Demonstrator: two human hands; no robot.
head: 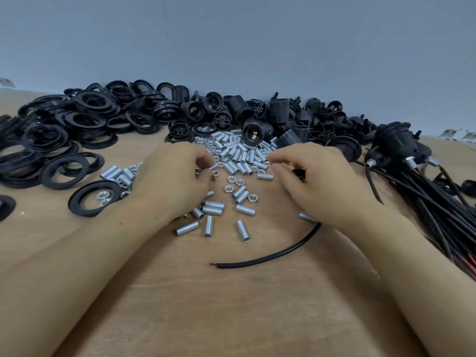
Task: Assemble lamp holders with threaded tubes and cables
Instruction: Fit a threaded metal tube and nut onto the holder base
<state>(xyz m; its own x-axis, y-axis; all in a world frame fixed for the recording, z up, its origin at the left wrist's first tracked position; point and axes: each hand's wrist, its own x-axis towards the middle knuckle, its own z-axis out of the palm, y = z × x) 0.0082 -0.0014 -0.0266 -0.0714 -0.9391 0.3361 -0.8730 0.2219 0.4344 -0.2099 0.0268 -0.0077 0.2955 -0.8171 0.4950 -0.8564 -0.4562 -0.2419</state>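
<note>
Over the brown wooden table (231, 305), the left hand (170, 181) pinches a small silver nut (215, 173) among scattered threaded silver tubes (239, 158), while the right hand (316, 181), fingers curled, covers a black part with a black cable (270, 257) trailing out, grip unclear.

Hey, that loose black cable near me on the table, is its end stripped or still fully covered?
Stripped: the loose black cable shows thin reddish inner wire poking out of its black sheath at the left tip.

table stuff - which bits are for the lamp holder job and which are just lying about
For the job:
threaded tubes
lamp holders
loose cable
cabled holders
left hand
right hand

Lying about, as far as shown:
black rings
hex nuts
</note>
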